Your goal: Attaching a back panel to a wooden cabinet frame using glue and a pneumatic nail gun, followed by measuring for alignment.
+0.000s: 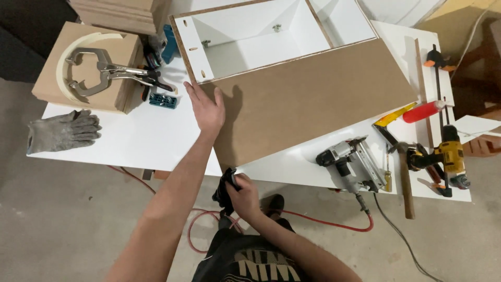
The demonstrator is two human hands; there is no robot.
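Left hand: the left hand (207,108) lies flat, palm down, on the left edge of the flat brown hardboard panel (308,99); fingers straight and close together, pointing to 11 o'clock, thumb spread toward 1 o'clock onto the board.
Right hand: the right hand (243,194) is below the table edge, at 6 o'clock from the left hand, fingers curled around a small black object (224,190); what that object is cannot be told.
Panel: it rests tilted across the open white cabinet box (250,36), covering the box's near side and reaching over the white worktable (141,141).
At 9 o'clock of the panel: a silver locking C-clamp (104,73) lies on a tan board block (122,52); a pair of grey work gloves (62,130) sits on the table corner.
At 4 o'clock of the panel: a grey pneumatic nail gun (349,162) with a red air hose (313,222) running to the floor.
At 3 o'clock: a wooden-handled hammer (406,183), a yellow-and-black cordless drill (446,156), a red tube (422,111).
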